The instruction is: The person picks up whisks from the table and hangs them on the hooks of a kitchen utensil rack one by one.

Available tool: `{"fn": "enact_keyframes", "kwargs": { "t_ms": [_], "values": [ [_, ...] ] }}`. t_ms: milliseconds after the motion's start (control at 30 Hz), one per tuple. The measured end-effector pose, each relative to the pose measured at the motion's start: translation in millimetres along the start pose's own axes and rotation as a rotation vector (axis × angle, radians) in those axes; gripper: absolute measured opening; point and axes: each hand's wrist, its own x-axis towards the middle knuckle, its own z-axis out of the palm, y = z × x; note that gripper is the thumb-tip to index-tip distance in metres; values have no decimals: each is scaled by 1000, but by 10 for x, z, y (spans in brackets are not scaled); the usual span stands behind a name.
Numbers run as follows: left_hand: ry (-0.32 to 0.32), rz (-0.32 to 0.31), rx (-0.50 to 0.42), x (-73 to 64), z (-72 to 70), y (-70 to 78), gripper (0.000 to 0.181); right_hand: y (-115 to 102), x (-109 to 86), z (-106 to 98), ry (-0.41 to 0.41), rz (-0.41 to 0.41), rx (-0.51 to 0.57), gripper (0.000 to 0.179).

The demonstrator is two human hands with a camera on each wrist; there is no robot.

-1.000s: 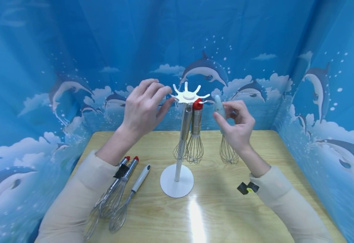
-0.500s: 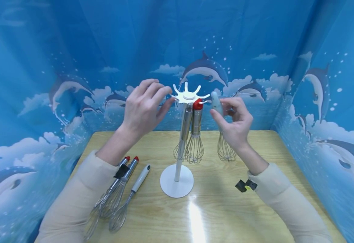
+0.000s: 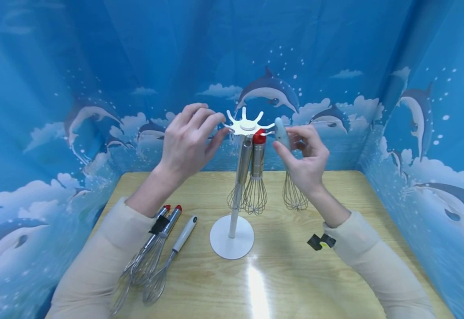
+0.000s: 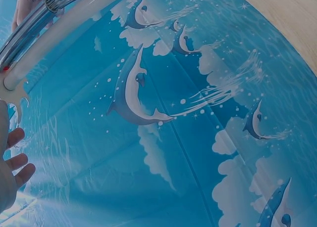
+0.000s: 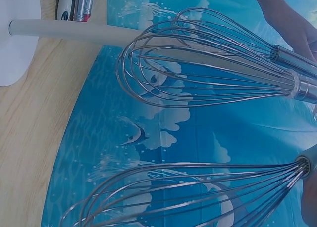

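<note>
A white stand (image 3: 245, 126) with several hooked arms radiating from its top stands upright on the table. My left hand (image 3: 192, 137) pinches one of its left arms between thumb and forefinger. Two steel-handled whisks hang from the stand's right side; the front whisk (image 3: 258, 155) has a red cap, and the other whisk (image 3: 245, 161) is partly behind the pole. With thumb and fingers, my right hand (image 3: 307, 153) holds a whisk (image 3: 281, 133) by its pale blue handle, upright with its wires down. The handle's top is right at the tip of a right-hand arm.
On the table's left lie several more whisks: steel ones with red caps (image 3: 172, 221) and a white-handled one (image 3: 185, 235). The stand's round white base (image 3: 232, 248) rests mid-table (image 3: 295, 266). A blue dolphin-print curtain (image 3: 200, 44) encloses the back and sides.
My right hand has moved the blue-handled whisk left and slightly up, closer to the stand's arm. The left hand and the stand have stayed in place.
</note>
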Motion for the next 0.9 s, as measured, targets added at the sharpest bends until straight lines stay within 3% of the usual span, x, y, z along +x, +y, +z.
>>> {"fn": "enact_keyframes", "kwargs": {
  "t_ms": [900],
  "values": [
    [2,1,0,0,3,1,26,31,12,79,-44,-23,3,33]
  ]
}}
